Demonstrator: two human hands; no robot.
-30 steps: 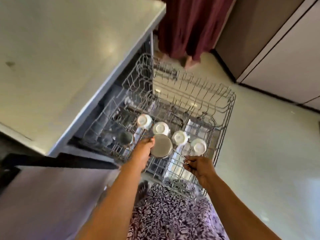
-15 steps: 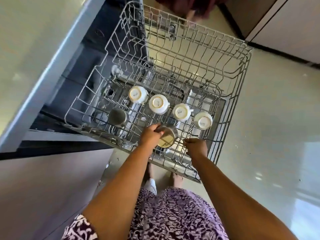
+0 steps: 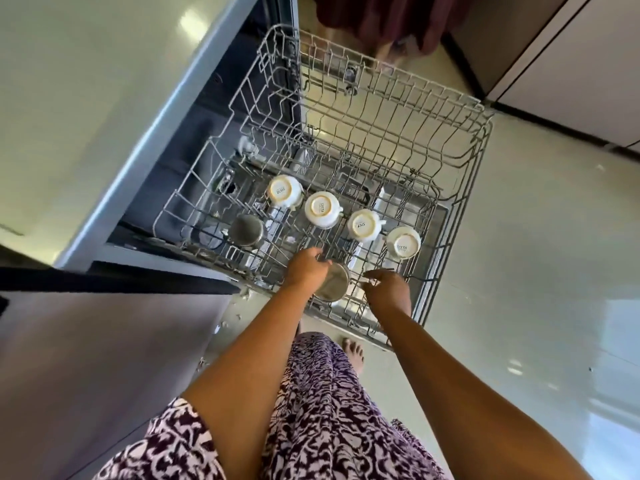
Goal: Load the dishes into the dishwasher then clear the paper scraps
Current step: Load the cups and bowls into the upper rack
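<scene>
The dishwasher's wire rack (image 3: 481,140) is pulled out over the floor. Several white cups (image 3: 322,209) stand upside down in a row across it, and a steel cup (image 3: 246,230) sits at their left. My left hand (image 3: 306,268) is shut on a second steel cup (image 3: 333,284), holding it tilted among the tines at the rack's front edge. My right hand (image 3: 388,289) rests just right of that cup on a front wire, fingers apart and holding nothing. Small white paper scraps (image 3: 221,327) lie on the floor beside the cabinet.
The pale countertop (image 3: 86,98) overhangs the dishwasher's opening on the left. A grey cabinet front (image 3: 86,358) stands at lower left. Another person in a maroon garment (image 3: 391,19) stands beyond the rack's far end. My bare foot (image 3: 353,351) is under the rack's front.
My view has dropped closer over the rack. My left hand has brought the steel cup down to the rack's front row and tilted it. My right hand stayed at the front edge.
</scene>
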